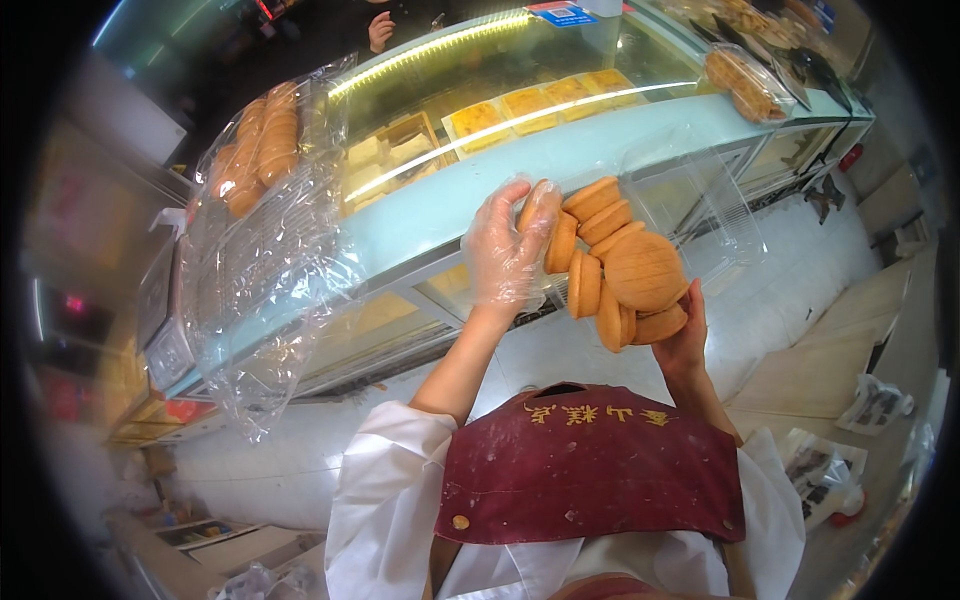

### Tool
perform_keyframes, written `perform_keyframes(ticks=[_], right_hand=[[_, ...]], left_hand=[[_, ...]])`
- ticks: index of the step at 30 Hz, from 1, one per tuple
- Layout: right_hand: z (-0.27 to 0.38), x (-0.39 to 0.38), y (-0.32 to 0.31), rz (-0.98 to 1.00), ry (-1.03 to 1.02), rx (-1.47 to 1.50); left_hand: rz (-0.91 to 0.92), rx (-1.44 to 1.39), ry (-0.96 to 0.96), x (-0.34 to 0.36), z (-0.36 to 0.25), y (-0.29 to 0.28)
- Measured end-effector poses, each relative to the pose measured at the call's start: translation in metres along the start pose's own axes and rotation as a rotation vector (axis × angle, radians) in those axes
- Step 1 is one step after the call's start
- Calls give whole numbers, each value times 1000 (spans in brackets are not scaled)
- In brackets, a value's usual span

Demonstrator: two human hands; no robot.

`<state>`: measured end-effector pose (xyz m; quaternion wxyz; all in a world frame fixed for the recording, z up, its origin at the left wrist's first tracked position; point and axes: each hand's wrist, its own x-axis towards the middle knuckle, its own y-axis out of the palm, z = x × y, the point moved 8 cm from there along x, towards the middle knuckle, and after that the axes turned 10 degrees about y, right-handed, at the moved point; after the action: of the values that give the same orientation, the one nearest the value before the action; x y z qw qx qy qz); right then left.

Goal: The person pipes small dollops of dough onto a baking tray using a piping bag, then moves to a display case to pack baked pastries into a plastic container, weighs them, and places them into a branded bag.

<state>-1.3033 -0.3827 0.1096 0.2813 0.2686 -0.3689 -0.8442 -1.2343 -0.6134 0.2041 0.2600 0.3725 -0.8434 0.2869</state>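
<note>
My left hand (508, 245), in a clear plastic glove, grips a round golden-brown pastry (540, 203) at the left end of a filled clear plastic clamshell box (735, 215). Inside the box lie several round pastries (645, 270), some on edge and one flat on top with fine lines across it. The box's lid hangs open on the far right side. At the near right corner my bare right hand (690, 335) holds the box from below and the side. Its fingers are partly hidden behind the pastries.
Before me runs a glass display counter (420, 225) with trays of yellow cakes (540, 105) inside. On its left lie bagged round pastries (262, 150) and a crumpled clear bag (265, 310). A packed pastry box (748, 85) sits far right. Across the counter, another person's hand (381, 32) shows.
</note>
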Motion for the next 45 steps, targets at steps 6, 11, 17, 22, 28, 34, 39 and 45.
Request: perform_keyframes(ticks=[6,11,17,22,28,34,39,45], right_hand=[[5,-1,14,80,-118,-15],[11,2,19,67,-112,-52],[10,4,28,82,-103,-99],[9,10,22,70,-95,-68],[12,41,35,109,-117,-102],[0,95,57,120,-59,52],[-13,107,56,34,-19,46],[-11,103,64,18,-6,-2]], left_hand=[[53,305,199,5,-34,2],[204,399,114,17,-34,0],[268,380,99,22,-29,5],[266,268,37,25,-11,3],[209,157,71,55,-7,-4],[128,574,388,87,-43,-15],[447,436,550,56,-60,44],[216,341,450,49,-59,15]])
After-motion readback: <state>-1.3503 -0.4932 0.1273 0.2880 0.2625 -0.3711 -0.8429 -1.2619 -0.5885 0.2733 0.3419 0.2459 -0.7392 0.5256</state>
